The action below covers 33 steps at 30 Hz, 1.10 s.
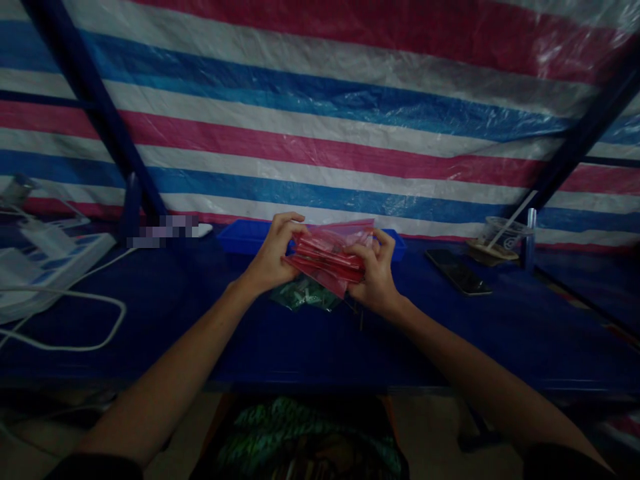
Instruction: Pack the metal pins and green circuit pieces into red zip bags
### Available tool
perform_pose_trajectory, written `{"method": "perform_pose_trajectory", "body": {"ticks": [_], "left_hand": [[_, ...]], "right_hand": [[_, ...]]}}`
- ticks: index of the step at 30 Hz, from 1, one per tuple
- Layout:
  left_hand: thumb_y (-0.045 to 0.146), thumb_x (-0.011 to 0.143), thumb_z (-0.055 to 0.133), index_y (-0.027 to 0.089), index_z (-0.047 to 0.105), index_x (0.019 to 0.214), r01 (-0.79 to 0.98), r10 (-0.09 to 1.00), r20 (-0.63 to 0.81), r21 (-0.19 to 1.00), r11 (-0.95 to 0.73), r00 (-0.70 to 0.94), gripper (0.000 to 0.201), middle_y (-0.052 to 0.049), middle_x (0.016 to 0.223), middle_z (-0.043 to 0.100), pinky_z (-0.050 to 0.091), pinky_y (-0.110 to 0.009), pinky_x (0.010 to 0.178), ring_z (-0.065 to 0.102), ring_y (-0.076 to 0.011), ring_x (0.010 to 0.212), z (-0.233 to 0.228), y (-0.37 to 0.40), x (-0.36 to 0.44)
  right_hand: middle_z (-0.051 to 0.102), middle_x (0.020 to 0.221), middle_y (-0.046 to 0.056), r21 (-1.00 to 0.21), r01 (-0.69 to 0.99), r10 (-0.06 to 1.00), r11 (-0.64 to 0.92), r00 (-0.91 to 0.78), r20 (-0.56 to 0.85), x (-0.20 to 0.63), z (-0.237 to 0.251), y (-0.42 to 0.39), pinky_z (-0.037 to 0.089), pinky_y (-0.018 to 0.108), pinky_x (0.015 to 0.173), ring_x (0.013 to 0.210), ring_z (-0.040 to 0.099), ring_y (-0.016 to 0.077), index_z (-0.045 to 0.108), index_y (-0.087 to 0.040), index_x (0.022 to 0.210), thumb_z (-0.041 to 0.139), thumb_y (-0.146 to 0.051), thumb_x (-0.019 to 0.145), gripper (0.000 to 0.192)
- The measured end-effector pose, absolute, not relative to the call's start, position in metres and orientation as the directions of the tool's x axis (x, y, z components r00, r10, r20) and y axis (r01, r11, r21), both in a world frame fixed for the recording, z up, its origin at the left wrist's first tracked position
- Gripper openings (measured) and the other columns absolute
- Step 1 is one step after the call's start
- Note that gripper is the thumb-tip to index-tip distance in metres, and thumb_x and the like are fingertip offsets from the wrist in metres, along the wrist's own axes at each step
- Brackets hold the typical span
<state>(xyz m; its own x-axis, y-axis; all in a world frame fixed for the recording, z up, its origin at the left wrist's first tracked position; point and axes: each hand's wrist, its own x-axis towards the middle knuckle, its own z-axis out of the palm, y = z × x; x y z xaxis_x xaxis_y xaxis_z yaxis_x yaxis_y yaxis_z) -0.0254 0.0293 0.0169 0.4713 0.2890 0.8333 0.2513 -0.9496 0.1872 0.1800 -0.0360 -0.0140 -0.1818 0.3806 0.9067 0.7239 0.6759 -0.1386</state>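
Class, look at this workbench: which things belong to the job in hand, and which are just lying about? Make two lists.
Job in hand:
- red plastic bag, held by the left hand and right hand
- green packets below it, probably
- blue tray behind, probably

Seemingly just lying about:
- phone
- cup with straw
- power strip

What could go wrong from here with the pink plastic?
The pink plastic, thin and glossy between the left hand and right hand, might slip or tear.
If dropped, it could land on the green packet below.
A wide rightward sweep might bump the phone or the cup with a straw.
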Motion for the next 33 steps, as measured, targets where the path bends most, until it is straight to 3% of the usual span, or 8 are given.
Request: {"method": "perform_pose_trajectory", "body": {"ticks": [4, 8, 14, 19, 21, 24, 27, 33], "left_hand": [[0.023, 0.069, 0.065, 0.023, 0.045, 0.098, 0.153, 0.378, 0.817, 0.347, -0.925, 0.435, 0.035, -0.011, 0.117, 0.05, 0.045, -0.044, 0.088, 0.051, -0.0261, 0.109, 0.014, 0.022, -0.017], [0.024, 0.068, 0.065, 0.021, 0.043, 0.102, 0.169, 0.494, 0.757, 0.47, -0.866, 0.427, 0.04, -0.012, 0.114, 0.056, 0.048, -0.041, 0.083, 0.058, -0.0247, 0.101, 0.005, 0.02, -0.011], [0.027, 0.065, 0.066, 0.021, 0.044, 0.09, 0.302, 0.523, 0.767, 0.433, -0.849, 0.371, 0.034, -0.001, 0.079, 0.059, 0.048, -0.028, 0.058, 0.058, -0.0153, 0.067, 0.009, 0.018, -0.014], [0.018, 0.062, 0.063, 0.02, 0.046, 0.098, 0.391, 0.455, 0.821, 0.316, -0.865, 0.343, 0.04, -0.004, 0.091, 0.057, 0.05, -0.032, 0.071, 0.058, -0.0183, 0.081, 0.015, 0.012, -0.017], [0.015, 0.06, 0.06, 0.019, 0.046, 0.101, 0.396, 0.44, 0.822, 0.291, -0.871, 0.363, 0.043, -0.005, 0.096, 0.057, 0.049, -0.035, 0.075, 0.058, -0.0198, 0.086, 0.017, 0.01, -0.017], [0.016, 0.062, 0.059, 0.018, 0.047, 0.105, 0.316, 0.423, 0.806, 0.308, -0.897, 0.414, 0.045, -0.006, 0.098, 0.059, 0.05, -0.035, 0.078, 0.059, -0.0196, 0.087, 0.02, 0.007, -0.017], [0.017, 0.067, 0.059, 0.018, 0.047, 0.112, 0.225, 0.405, 0.807, 0.338, -0.914, 0.43, 0.046, -0.007, 0.105, 0.06, 0.049, -0.035, 0.082, 0.059, -0.0196, 0.092, 0.021, 0.005, -0.014], [0.017, 0.073, 0.056, 0.018, 0.053, 0.108, 0.21, 0.416, 0.848, 0.364, -0.907, 0.327, 0.035, -0.006, 0.104, 0.062, 0.049, -0.036, 0.084, 0.06, -0.0189, 0.092, 0.016, 0.005, -0.006]], "right_hand": [[0.009, 0.134, 0.007, -0.204, 0.832, 0.475, 0.516, -0.079, 0.877, 0.178, -0.006, -0.041, 0.041, 0.056, 0.094, 0.129, 0.023, 0.0365, 0.047, -0.028, 0.106, 0.071, -0.029, 0.062, 0.051], [0.017, 0.137, 0.012, -0.218, 0.832, 0.565, 0.51, -0.133, 0.814, 0.181, -0.001, -0.039, 0.034, 0.058, 0.098, 0.131, 0.02, 0.0365, 0.043, -0.024, 0.113, 0.068, -0.036, 0.064, 0.057], [0.038, 0.132, 0.014, -0.126, 0.842, 0.658, 0.524, -0.306, 0.687, 0.188, 0.01, -0.043, 0.027, 0.062, 0.099, 0.132, 0.019, 0.0355, 0.035, -0.021, 0.127, 0.061, -0.042, 0.067, 0.068], [0.031, 0.14, 0.017, -0.091, 0.824, 0.706, 0.559, -0.415, 0.574, 0.18, 0.024, -0.061, 0.021, 0.067, 0.098, 0.131, 0.017, 0.0402, 0.024, -0.017, 0.136, 0.061, -0.069, 0.056, 0.102], [0.037, 0.136, 0.017, -0.15, 0.791, 0.699, 0.593, -0.414, 0.583, 0.175, 0.023, -0.06, 0.029, 0.061, 0.097, 0.126, 0.029, 0.0366, 0.026, -0.016, 0.135, 0.06, -0.066, 0.06, 0.096], [0.053, 0.115, 0.014, -0.305, 0.736, 0.693, 0.605, -0.296, 0.658, 0.171, 0.015, -0.05, 0.043, 0.047, 0.088, 0.104, 0.05, 0.0262, 0.039, -0.016, 0.125, 0.056, -0.046, 0.075, 0.06], [0.057, 0.094, 0.008, -0.471, 0.635, 0.713, 0.612, -0.187, 0.675, 0.17, 0.004, -0.038, 0.047, 0.042, 0.079, 0.086, 0.055, 0.0206, 0.051, -0.018, 0.106, 0.054, -0.033, 0.077, 0.032], [0.06, 0.097, 0.006, -0.843, 0.268, 0.883, 0.466, -0.072, 0.464, 0.16, -0.004, -0.035, 0.051, 0.037, 0.074, 0.082, 0.059, 0.0178, 0.048, -0.019, 0.104, 0.058, -0.038, 0.074, 0.037]]}}
